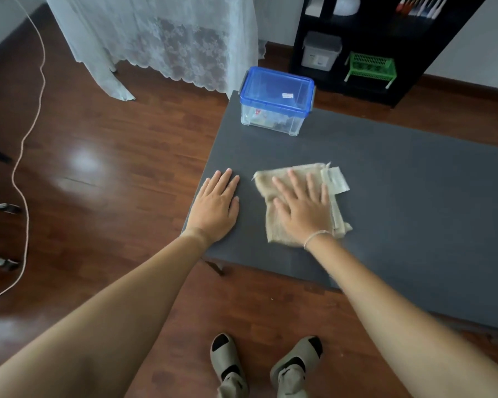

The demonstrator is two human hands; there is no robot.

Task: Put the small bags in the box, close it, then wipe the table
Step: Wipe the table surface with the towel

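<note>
A clear plastic box (272,119) with a blue lid (276,89) shut on it stands at the far left corner of the dark grey table (400,202). Small bags show dimly through its wall. A beige cloth (273,222) with a white label lies flat near the table's front left. My right hand (302,208) presses flat on the cloth, fingers spread. My left hand (216,202) rests flat on the bare table at its left edge, beside the cloth and apart from it.
A black shelf unit (385,53) with a green basket (370,66) and a grey bin stands behind the table. A white lace curtain (161,38) hangs at the back left. A cord (26,139) runs over the wooden floor on the left.
</note>
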